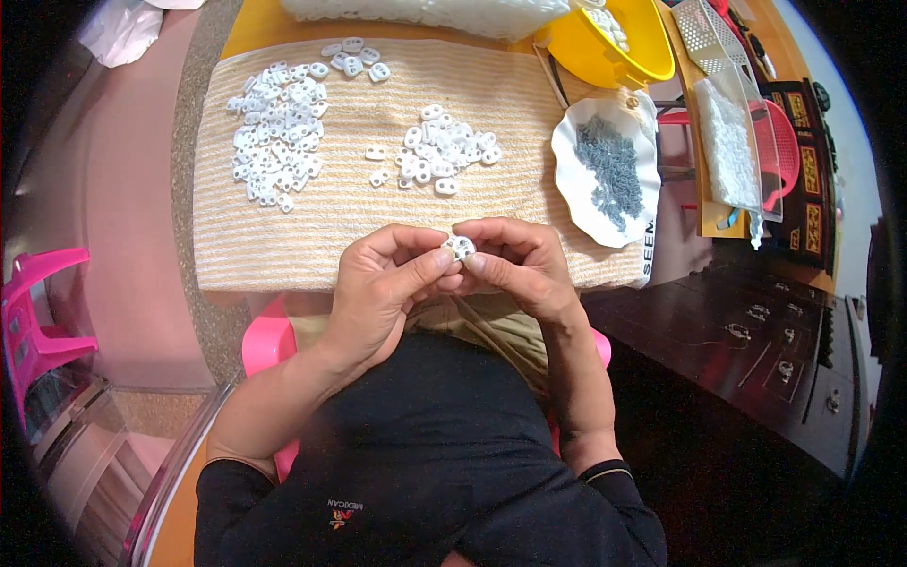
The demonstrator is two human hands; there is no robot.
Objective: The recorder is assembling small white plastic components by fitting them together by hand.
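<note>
My left hand point(383, 283) and my right hand point(524, 269) meet at the near edge of the towel-covered table. Between their thumbs and fingertips they pinch a small white plastic piece with holes point(461, 248), much of it covered by my fingers. Just beyond lies a loose pile of white two-hole oval pieces point(439, 146), with a few strays beside it. A larger heap of similar white pieces point(277, 132) spreads at the left, and several more point(353, 64) lie at the far left.
A white scalloped dish point(641, 215) of small dark grey pieces point(609, 170) sits at the right. Behind it stands a yellow bowl point(605, 66) with white items. A clear bag of white pieces point(425, 11) lies along the far edge. Pink stools point(47, 340) and a dark cabinet point(727, 331) flank the table.
</note>
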